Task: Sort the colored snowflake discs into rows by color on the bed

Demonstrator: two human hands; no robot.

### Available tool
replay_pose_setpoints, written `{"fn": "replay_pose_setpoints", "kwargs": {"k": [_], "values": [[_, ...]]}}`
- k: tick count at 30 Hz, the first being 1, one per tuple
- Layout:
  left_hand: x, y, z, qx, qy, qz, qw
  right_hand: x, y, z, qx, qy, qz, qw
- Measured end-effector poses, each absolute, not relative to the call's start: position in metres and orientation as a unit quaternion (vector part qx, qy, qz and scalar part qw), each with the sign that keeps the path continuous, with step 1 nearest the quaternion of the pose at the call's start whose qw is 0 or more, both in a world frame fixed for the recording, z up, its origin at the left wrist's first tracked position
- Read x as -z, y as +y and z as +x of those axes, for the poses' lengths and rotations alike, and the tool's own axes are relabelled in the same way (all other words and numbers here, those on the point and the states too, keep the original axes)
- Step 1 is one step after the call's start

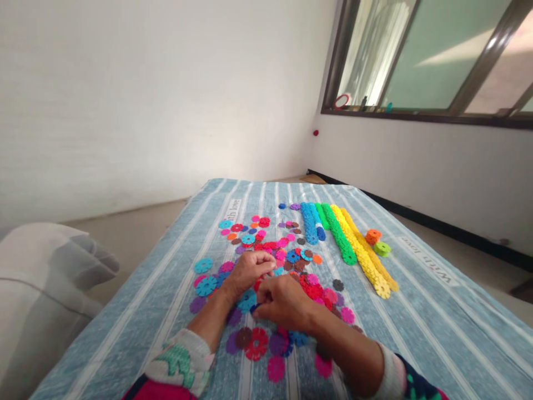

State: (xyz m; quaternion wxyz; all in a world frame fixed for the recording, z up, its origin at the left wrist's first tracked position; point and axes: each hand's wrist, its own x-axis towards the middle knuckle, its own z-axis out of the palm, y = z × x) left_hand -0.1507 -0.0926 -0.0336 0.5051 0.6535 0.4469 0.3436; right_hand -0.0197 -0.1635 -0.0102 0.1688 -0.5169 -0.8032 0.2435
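Observation:
Loose notched plastic discs, such as a red disc (256, 344) and a light blue disc (207, 286), lie in a wide, overlapping spread around both hands. Over the middle of it is my left hand (250, 269), its fingers curled together; whatever they hold is hidden. My right hand (283, 303) is closed just in front and to the right, with a dark blue disc (255, 308) at its fingertips, only partly visible. The two hands nearly touch.
To the right lie long rows of overlapping discs: a blue row (309, 222), a green row (339, 236) and a yellow row (362, 253). Beside them are a small orange stack (373, 236) and a lime stack (382, 249). A striped cloth (433, 322) covers the table. White sheer fabric (45, 283) stands at left.

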Motion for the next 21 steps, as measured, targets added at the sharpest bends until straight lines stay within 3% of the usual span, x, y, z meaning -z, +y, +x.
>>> {"fn": "replay_pose_setpoints", "kwargs": {"k": [3,8,13,21], "values": [[0.033,-0.094,-0.15,-0.35,0.446,0.651,0.506,0.008,-0.141,0.019,-0.216,-0.752,-0.575,0.238],[0.034,-0.095,-0.149,-0.343,0.455,0.647,0.506,0.008,-0.092,0.106,-0.129,-0.682,-0.671,0.262],[0.034,-0.094,-0.148,-0.336,0.461,0.652,0.5,0.014,-0.06,0.155,-0.077,-0.652,-0.715,0.241],[0.036,-0.092,-0.149,-0.324,0.462,0.661,0.494,0.027,-0.035,0.153,-0.076,-0.666,-0.716,0.193]]}}
